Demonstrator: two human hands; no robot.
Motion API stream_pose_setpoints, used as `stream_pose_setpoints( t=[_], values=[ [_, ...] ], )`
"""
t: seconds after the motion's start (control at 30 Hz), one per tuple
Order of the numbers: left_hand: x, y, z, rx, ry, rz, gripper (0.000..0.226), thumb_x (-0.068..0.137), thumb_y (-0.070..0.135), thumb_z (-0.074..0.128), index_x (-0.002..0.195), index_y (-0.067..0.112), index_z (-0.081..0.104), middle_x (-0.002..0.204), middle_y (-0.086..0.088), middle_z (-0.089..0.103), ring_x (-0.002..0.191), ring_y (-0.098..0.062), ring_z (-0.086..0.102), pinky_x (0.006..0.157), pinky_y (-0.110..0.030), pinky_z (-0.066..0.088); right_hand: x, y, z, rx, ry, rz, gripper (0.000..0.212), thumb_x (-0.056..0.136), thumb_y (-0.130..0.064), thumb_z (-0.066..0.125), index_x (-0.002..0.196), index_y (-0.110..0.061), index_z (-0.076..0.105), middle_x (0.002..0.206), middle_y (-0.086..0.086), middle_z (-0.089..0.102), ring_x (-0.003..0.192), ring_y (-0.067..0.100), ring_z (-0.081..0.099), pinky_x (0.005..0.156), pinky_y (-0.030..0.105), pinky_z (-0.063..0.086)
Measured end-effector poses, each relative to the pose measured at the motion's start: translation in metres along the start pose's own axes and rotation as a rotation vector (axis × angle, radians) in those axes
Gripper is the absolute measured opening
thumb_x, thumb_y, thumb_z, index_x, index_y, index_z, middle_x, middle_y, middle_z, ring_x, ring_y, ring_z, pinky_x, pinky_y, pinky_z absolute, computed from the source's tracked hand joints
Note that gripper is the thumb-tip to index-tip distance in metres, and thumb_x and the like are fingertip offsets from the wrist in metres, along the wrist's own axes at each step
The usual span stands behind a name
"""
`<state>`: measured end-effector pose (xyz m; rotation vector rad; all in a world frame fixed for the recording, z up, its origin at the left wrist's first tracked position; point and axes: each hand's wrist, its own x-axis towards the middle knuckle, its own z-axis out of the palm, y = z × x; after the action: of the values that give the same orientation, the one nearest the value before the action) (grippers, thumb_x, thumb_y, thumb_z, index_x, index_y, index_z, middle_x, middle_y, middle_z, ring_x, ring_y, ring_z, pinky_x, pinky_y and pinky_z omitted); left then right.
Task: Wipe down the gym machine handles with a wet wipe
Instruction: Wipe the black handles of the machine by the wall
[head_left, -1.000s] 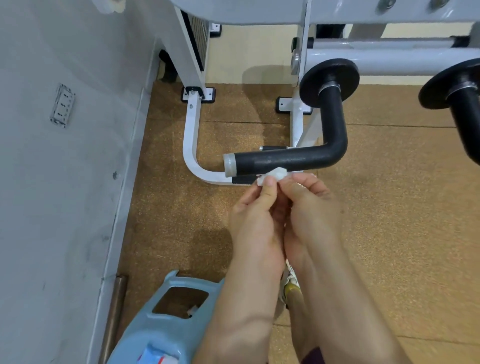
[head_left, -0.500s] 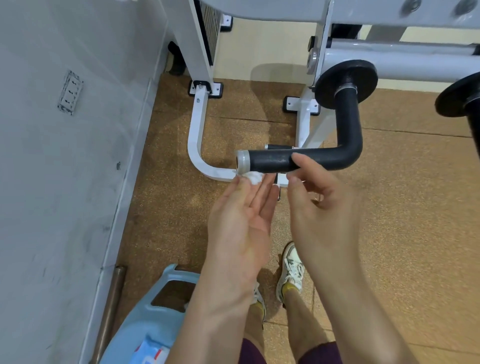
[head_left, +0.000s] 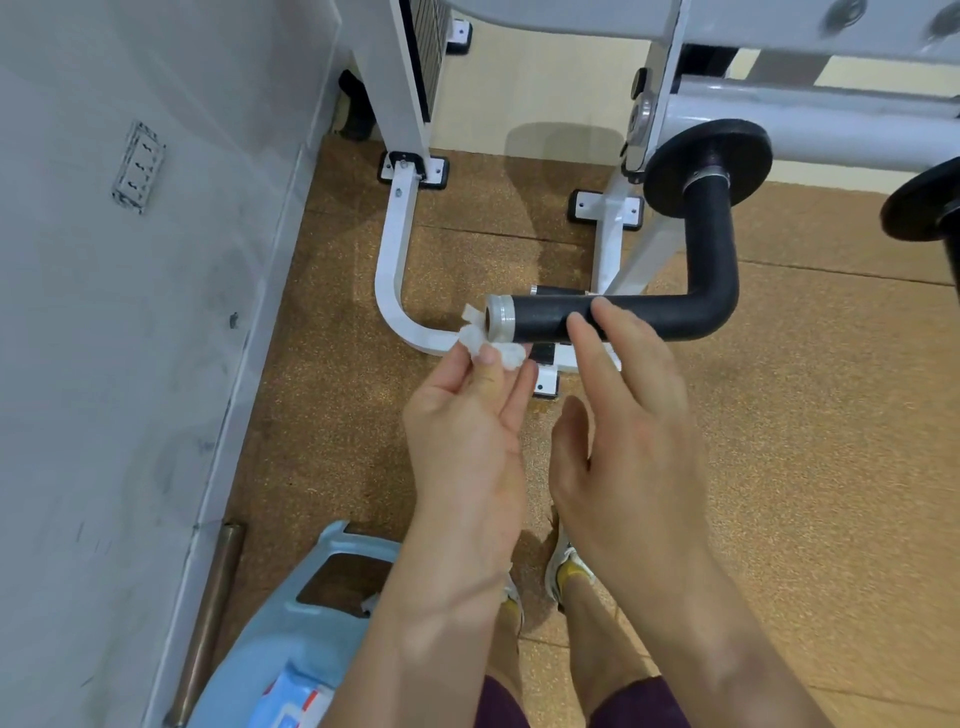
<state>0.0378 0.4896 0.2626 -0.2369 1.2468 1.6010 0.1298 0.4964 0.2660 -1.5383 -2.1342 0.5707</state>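
Handle (head_left: 623, 317): black L-shaped grip, its lower bar is running left to right at about hand height, capped end toward the wall side.
Wet wipe (head_left: 485, 343): bunched white, it is sitting just beside and below the capped end.
Left hand (head_left: 467, 426): nearer that end; its fingers (head_left: 488, 358) are pinching the wipe.
Right hand (head_left: 628, 415): fingers spread and holding nothing, tips are resting against the bar's middle.
Likely next move: the wipe is set to travel rightward along the bar's long axis.
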Motion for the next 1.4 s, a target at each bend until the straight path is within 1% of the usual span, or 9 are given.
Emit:
stream_pose_setpoints(
  t=[0.23,0.53,0.7,0.87,0.97,1.07,1.2,1.27,1.4],
  values=[
    [0.027,0.026,-0.008,-0.012,-0.240,-0.190,0.030,0.098,-0.004,0.037,0.116,0.001,0.061,0.117,-0.019,0.067,0.109,-0.025,0.066,0.087,-0.033,0.056,-0.002,0.003,-0.002,0.001,-0.051,-0.043,0.055,0.086,-0.002,0.049,0.140,-0.003,0.044,0.151,0.008,0.038,0.144,0.020,0.026,0.118,0.024,0.017],
    [0.024,0.072,-0.015,0.766,-0.038,0.029,0.019,0.096,0.014,0.051,0.096,0.020,0.070,0.085,-0.006,0.073,0.075,-0.013,0.069,0.072,-0.027,0.056,0.009,0.011,-0.018,0.050,-0.103,-0.075,0.051,0.084,-0.006,0.051,0.135,-0.009,0.052,0.142,0.002,0.050,0.137,0.017,0.040,0.110,0.038,0.036],
    [0.059,0.103,0.014,1.273,-0.383,-0.043,0.017,0.087,0.027,0.065,0.088,0.016,0.077,0.091,-0.010,0.070,0.073,-0.016,0.057,0.071,-0.027,0.052,0.021,0.016,-0.028,0.046,-0.142,-0.126,0.048,0.080,-0.007,0.053,0.127,-0.011,0.059,0.131,0.001,0.060,0.125,0.021,0.053,0.098,0.047,0.048],
    [0.077,0.114,0.048,1.519,-0.516,-0.242,0.025,0.086,0.027,0.066,0.086,0.004,0.075,0.079,-0.005,0.065,0.073,-0.017,0.049,0.068,-0.027,0.044,0.032,0.020,-0.037,0.010,-0.185,-0.186,0.041,0.078,-0.008,0.055,0.117,-0.012,0.066,0.123,-0.001,0.065,0.116,0.021,0.059,0.090,0.044,0.052],
    [0.077,0.110,0.068,1.649,-0.600,-0.245,0.024,0.089,0.024,0.063,0.079,0.005,0.074,0.068,0.004,0.064,0.069,-0.012,0.052,0.069,-0.024,0.044,0.047,0.017,-0.048,0.033,-0.165,-0.180,0.031,0.080,-0.011,0.057,0.107,-0.021,0.070,0.104,-0.008,0.071,0.094,0.010,0.063,0.077,0.034,0.053],
    [0.075,0.105,0.074,1.718,-0.625,-0.208,0.018,0.092,0.020,0.060,0.089,0.012,0.075,0.085,0.000,0.072,0.084,-0.022,0.063,0.079,-0.034,0.054,0.095,0.006,-0.059,0.282,-0.380,0.009,0.029,0.092,-0.015,0.056,0.115,-0.031,0.065,0.101,-0.018,0.067,0.089,-0.004,0.058,0.077,0.015,0.047],
    [0.069,0.104,0.068,1.601,-0.430,-0.113,0.004,0.081,0.019,0.073,0.083,0.018,0.076,0.079,0.004,0.073,0.082,-0.014,0.067,0.081,-0.032,0.053,0.151,0.001,-0.045,0.217,-0.833,-0.010,0.044,0.097,-0.019,0.050,0.140,-0.026,0.044,0.125,-0.005,0.064,0.109,0.011,0.061,0.094,0.027,0.048],
    [0.070,0.106,0.069,1.628,-0.430,-0.129,0.006,0.076,0.026,0.077,0.080,0.021,0.078,0.077,0.005,0.072,0.079,-0.013,0.063,0.077,-0.030,0.050,0.149,0.006,-0.046,0.135,-0.763,-0.087,0.037,0.098,-0.016,0.047,0.132,-0.027,0.053,0.123,-0.001,0.065,0.109,0.015,0.061,0.094,0.033,0.049],
    [0.076,0.113,0.080,1.729,-0.474,-0.265,0.013,0.072,0.029,0.076,0.081,0.021,0.079,0.096,0.000,0.074,0.101,-0.020,0.063,0.096,-0.038,0.049,0.126,0.044,-0.070,0.053,-0.335,0.016,0.034,0.092,-0.019,0.057,0.124,-0.032,0.059,0.121,-0.005,0.063,0.107,0.014,0.056,0.088,0.028,0.043]
  ],
)
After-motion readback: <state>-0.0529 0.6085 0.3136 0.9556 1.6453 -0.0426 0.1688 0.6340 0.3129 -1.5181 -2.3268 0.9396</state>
